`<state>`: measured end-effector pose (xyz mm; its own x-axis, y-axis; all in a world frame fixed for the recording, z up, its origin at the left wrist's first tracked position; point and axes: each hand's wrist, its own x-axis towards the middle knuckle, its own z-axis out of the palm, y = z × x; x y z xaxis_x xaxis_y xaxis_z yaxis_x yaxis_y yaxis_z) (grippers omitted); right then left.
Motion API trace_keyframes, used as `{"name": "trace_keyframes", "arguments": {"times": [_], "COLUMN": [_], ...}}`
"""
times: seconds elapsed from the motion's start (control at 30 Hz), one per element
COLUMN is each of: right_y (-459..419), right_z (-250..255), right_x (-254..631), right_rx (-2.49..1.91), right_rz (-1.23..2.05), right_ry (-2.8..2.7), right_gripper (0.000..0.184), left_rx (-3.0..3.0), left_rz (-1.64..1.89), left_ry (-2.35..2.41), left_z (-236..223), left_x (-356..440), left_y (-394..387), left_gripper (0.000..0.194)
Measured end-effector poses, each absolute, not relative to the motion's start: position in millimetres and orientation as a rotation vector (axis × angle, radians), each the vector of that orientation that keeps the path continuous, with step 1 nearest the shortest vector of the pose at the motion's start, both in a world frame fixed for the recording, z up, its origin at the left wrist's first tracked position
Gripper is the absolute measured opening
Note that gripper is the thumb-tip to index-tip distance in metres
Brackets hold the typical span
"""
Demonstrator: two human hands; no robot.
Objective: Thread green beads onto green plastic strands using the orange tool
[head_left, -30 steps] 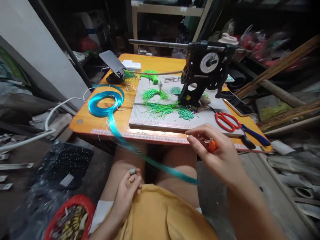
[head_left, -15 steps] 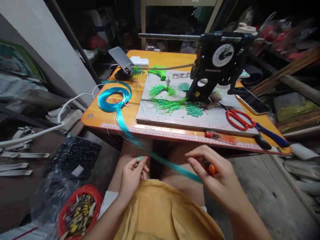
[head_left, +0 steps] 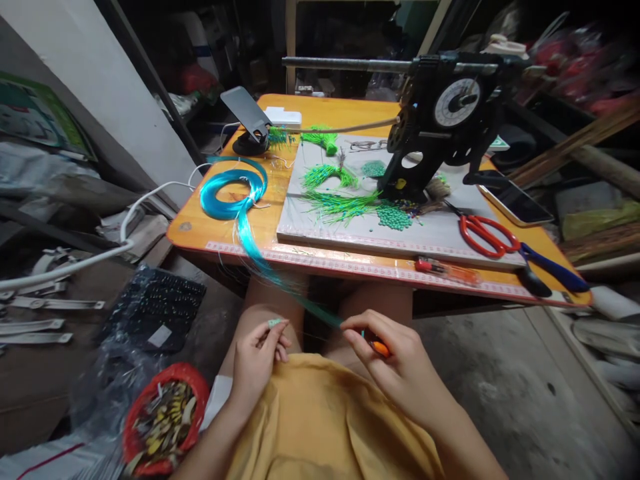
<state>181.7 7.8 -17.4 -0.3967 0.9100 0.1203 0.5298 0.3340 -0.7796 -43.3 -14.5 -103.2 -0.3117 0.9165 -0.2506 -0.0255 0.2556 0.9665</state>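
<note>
My left hand (head_left: 260, 350) is closed over my lap, its thumb and index finger pinching a small cluster of pale green beads (head_left: 275, 323). To the right, my right hand (head_left: 393, 357) is curled around an object with an orange end (head_left: 381, 348); the rest of it is hidden in the fingers. Its thumb and index tips meet at the loose end of a turquoise fibre strand (head_left: 320, 312); whether they grip it I cannot tell. That strand hangs over the table edge from a turquoise fibre coil (head_left: 220, 193).
On the orange table (head_left: 193, 223) are a grey board (head_left: 305, 230) with green bundles (head_left: 345, 205) and beads (head_left: 394, 216), a black machine stand (head_left: 425, 140), red-handled scissors (head_left: 487, 235), blue-handled pliers (head_left: 555, 268) and a phone (head_left: 517, 200). A red basket (head_left: 131, 427) stands lower left.
My right hand has moved left, closer to my left hand. The strand's visible end has shifted left with it. My left hand keeps its pinch on the beads; the view has shifted slightly.
</note>
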Motion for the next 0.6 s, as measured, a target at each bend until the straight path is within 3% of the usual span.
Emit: {"name": "trace_keyframes", "arguments": {"times": [0.6], "right_y": [-2], "right_z": [-32], "right_x": [177], "right_rx": [-1.264], "right_rz": [0.878], "right_ry": [-2.068], "right_gripper": [0.015], "left_rx": [1.279], "left_rz": [1.188], "left_ry": [1.624], "left_z": [-98], "left_x": [-58], "left_y": [-28], "left_gripper": [0.022]}}
